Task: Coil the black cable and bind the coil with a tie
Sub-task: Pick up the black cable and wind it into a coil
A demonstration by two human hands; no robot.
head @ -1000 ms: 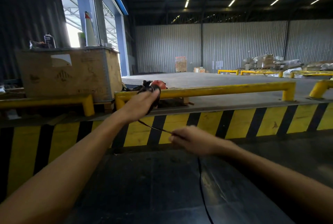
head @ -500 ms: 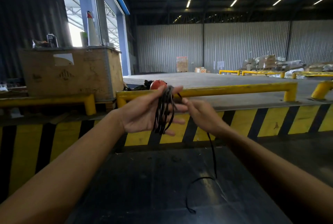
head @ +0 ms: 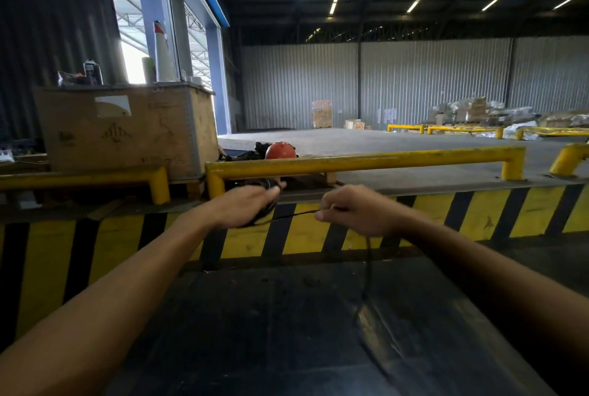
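Nearest, the slack black cable (head: pixel 368 268) hung from the right hand (head: pixel 353 212) down to the dark floor, below the yellow rail (head: pixel 360 162). That hand pinched the strand, drawn taut across to the left hand (head: pixel 245 206), which was closed around the coil (head: pixel 267 201) just under the rail. Winding well probably meant keeping even tension and same-sized loops. Beyond the rail sat a red helmet (head: pixel 280 150). No tie showed.
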